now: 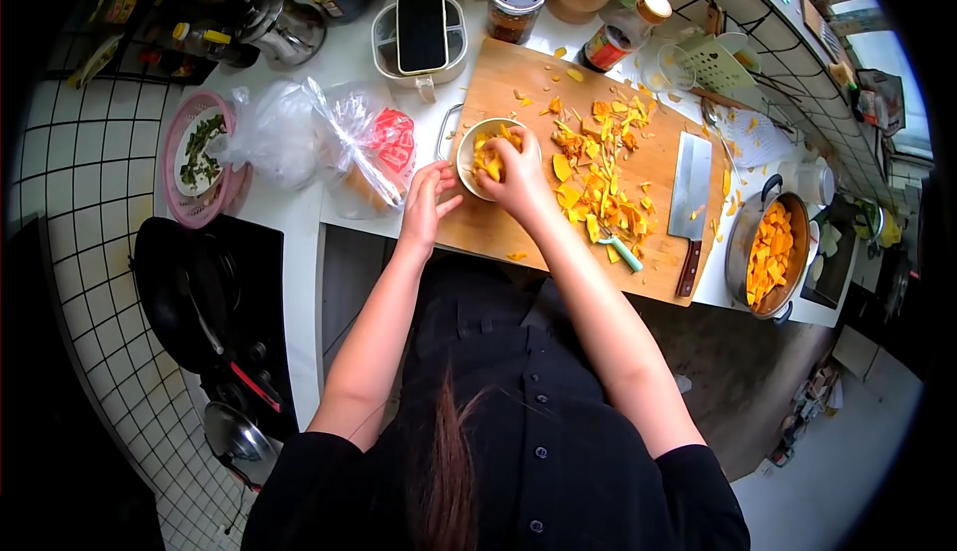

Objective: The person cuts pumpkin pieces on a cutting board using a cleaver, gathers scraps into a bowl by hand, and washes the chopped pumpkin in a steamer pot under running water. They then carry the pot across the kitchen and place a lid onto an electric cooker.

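Note:
A small white bowl (467, 164) with orange pumpkin scraps (488, 157) in it stands at the left part of the wooden cutting board (508, 82). My right hand (520, 174) reaches over the bowl's rim, its fingers curled down around some of the scraps. Just left of the bowl, my left hand (429, 202) is open, palm turned toward it, holding nothing. Pumpkin peelings (603, 172) lie strewn over the board's middle. Among them, at the near side, is a peeler with a mint-green handle (625, 254). A cleaver (690, 187) rests flat at the board's right.
A steel pot (738, 252) of pumpkin chunks stands right of the board. Plastic bags (289, 137) and a pink basket (177, 202) are on the left. Behind are a phone (422, 32) on a container, a dark-filled jar (515, 7) and a sauce bottle (623, 34). A wok (179, 282) sits lower left.

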`<state>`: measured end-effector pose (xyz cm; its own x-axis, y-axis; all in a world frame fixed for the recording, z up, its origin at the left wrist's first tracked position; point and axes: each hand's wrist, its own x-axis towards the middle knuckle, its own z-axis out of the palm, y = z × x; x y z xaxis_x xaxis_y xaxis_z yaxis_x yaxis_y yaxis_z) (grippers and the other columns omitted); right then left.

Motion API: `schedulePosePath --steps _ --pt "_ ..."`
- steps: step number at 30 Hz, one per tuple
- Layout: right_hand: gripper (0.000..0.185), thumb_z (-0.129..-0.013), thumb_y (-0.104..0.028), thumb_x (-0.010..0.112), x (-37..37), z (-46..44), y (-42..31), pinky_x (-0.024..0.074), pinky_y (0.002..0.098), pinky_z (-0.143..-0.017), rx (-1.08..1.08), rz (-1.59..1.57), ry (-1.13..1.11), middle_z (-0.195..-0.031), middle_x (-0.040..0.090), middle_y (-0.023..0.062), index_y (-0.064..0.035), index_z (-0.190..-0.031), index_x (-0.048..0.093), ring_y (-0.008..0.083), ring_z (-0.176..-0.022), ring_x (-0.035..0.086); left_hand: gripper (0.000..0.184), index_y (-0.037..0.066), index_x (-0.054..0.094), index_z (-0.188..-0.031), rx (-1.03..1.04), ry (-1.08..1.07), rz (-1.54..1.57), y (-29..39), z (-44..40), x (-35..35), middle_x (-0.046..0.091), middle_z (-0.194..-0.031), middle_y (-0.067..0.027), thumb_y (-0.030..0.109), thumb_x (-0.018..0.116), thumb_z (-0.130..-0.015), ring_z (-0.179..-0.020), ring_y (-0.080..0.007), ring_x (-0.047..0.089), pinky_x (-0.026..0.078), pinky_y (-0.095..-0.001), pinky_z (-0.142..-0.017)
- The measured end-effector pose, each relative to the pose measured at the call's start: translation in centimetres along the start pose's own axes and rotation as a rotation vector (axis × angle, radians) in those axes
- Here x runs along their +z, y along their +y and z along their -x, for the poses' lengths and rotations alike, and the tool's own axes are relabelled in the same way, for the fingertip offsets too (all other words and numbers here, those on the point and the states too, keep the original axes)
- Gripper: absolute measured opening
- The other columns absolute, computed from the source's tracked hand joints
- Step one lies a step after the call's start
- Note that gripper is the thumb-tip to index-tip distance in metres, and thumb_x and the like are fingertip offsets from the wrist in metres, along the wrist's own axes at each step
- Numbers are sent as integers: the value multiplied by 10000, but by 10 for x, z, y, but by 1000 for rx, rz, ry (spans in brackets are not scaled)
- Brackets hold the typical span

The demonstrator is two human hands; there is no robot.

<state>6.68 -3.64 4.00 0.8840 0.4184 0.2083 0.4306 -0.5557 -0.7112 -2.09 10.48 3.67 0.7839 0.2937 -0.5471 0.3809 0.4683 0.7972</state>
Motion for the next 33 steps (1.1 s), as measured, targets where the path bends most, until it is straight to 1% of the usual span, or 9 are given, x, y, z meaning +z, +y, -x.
schedulePosePath --steps 3,7,8,12,16,22,25,29,33 --pt "438 -638 -71 699 -9 4 -5 442 440 -891 2 -28 -108 -1230 399 256 -56 -1056 568 444 -1090 453 334 38 475 -1209 57 16 -104 2 2 2 503 -1132 -80 232 435 -940 -1019 -155 502 475 -335 -851" --pt "375 -732 -57 592 -32 -2 -20 458 418 -861 84 -12 -249 -1075 557 253 -40 -1105 554 373 -1012 551 290 35 503 -1178 137 27 -266 1 3 9 511 -1145 -77 169 481 -921 -1003 -137 508 481 -292 -825" --pt "285 -755 -66 559 -24 1 -13 476 415 -793 -74 129 -87 -865 621 195 -29 -1037 577 339 -908 594 282 22 506 -1165 157 38 -272 2 3 12 526 -1136 -81 139 501 -908 -993 -136 515 481 -275 -807" --pt "99 -739 -116 588 -23 2 -12 474 431 -695 -12 50 -246 -708 577 134 -28 -781 603 321 -760 592 239 0 526 -1085 342 99 -364 -11 -4 15 547 -1046 -84 45 543 -850 -896 -139 526 466 -260 -768" --pt "117 -738 -148 601 -19 -1 -11 462 380 -725 -194 150 52 -818 579 134 -38 -742 638 298 -793 560 217 6 536 -1060 428 166 -476 -4 2 25 547 -1026 -73 57 552 -850 -888 -144 524 464 -274 -772" --pt "208 -756 -171 627 -38 3 -5 434 394 -860 -245 111 6 -964 585 155 -33 -911 650 315 -958 545 140 16 564 -996 575 189 -616 2 8 33 591 -936 -65 52 493 -881 -837 -154 555 442 -263 -738" --pt "252 -814 -198 605 -61 4 3 437 383 -868 -199 20 -164 -1030 580 135 -61 -1025 625 309 -1007 537 128 10 573 -961 527 231 -632 5 16 48 597 -901 -63 37 473 -884 -825 -162 558 439 -268 -735" --pt "270 -840 -180 578 -86 2 57 450 398 -847 -77 -116 120 -1009 596 156 -41 -1072 586 317 -960 561 105 -1 569 -900 577 234 -679 8 32 71 593 -893 -79 25 471 -877 -816 -173 563 439 -273 -731" --pt "410 -904 -243 491 -133 1 163 362 394 -990 206 77 255 -1220 494 216 2 -1231 465 347 -1155 457 101 -11 556 -877 524 100 -588 -19 44 86 572 -856 -114 10 458 -868 -805 -225 567 446 -296 -755"
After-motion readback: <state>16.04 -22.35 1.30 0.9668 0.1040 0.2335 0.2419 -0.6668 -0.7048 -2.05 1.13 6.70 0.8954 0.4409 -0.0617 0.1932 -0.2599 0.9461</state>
